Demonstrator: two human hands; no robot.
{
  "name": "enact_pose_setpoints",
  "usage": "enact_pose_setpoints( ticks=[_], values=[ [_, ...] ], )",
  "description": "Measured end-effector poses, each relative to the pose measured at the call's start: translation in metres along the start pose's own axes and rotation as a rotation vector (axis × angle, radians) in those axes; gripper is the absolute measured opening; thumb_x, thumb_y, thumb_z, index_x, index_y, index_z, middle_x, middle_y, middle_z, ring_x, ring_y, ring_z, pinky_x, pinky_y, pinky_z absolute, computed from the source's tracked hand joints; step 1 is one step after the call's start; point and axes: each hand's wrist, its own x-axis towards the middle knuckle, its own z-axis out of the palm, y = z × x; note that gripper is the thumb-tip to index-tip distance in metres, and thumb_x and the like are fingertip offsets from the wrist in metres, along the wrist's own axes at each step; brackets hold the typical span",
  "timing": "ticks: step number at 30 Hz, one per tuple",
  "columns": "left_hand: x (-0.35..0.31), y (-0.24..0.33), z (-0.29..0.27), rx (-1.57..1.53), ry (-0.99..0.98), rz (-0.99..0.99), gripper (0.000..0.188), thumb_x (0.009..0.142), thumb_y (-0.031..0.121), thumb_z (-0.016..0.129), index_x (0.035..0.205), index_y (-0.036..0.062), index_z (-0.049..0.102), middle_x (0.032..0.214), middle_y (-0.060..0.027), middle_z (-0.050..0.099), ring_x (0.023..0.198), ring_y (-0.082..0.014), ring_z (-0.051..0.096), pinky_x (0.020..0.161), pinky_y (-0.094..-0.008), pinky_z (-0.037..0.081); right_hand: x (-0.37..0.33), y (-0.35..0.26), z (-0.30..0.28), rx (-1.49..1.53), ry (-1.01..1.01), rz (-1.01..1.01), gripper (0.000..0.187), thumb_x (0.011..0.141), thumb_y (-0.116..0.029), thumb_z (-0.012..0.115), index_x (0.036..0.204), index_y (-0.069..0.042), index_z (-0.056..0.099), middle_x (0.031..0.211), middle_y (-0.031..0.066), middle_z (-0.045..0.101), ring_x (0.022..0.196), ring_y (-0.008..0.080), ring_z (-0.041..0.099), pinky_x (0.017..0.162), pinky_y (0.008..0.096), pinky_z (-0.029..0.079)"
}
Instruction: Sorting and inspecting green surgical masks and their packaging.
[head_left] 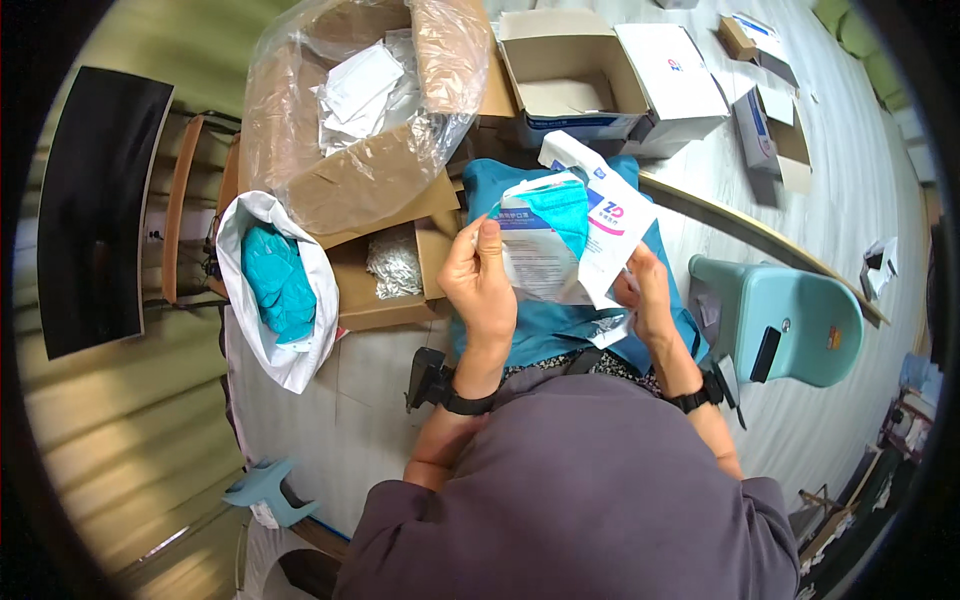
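Note:
My left hand is closed on the left edge of a clear pouch with a white and blue printed panel, its thumb pressed on the front. Bright teal folded material, which looks like a face mask, shows in the pouch's upper right part. My right hand grips the lower right edge of a white printed paper package, with some fingers hidden behind it. Pouch and package overlap above my lap, over a dark teal cloth. A crumpled silvery-white piece lies below my right hand.
A plastic-lined carton with white packets stands at upper left. Near it are a white sack of teal pieces and a carton of small silvery pieces. Open white boxes stand ahead; a light teal stool is at right.

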Motion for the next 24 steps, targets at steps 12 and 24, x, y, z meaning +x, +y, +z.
enact_pose_setpoints(
  ticks=[12, 24],
  values=[
    [0.000, 0.020, -0.020, -0.331, -0.203, -0.154, 0.025, 0.094, 0.020, 0.060, 0.098, -0.0038, 0.065, 0.083, -0.0006, 0.061, 0.076, -0.0041, 0.050, 0.066, -0.0175, 0.038, 0.014, -0.008, 0.006, -0.214, -0.120, -0.049, 0.018, 0.076, -0.004, 0.072, 0.092, -0.005, 0.064, 0.072, -0.0004, 0.061, 0.051, 0.0058, 0.049, 0.043, 0.0207, 0.034],
    [0.014, 0.062, -0.028, 0.290, -0.630, 0.217, 0.045, 0.074, 0.019, 0.081, 0.109, 0.0002, 0.061, 0.101, -0.0093, 0.063, 0.095, -0.0161, 0.060, 0.084, -0.0288, 0.047, 0.022, -0.050, -0.009, -0.771, -0.268, -0.554, 0.022, 0.071, 0.006, 0.062, 0.092, 0.000, 0.069, 0.093, 0.0097, 0.068, 0.085, 0.0182, 0.064, 0.076, 0.0274, 0.048]
  ],
)
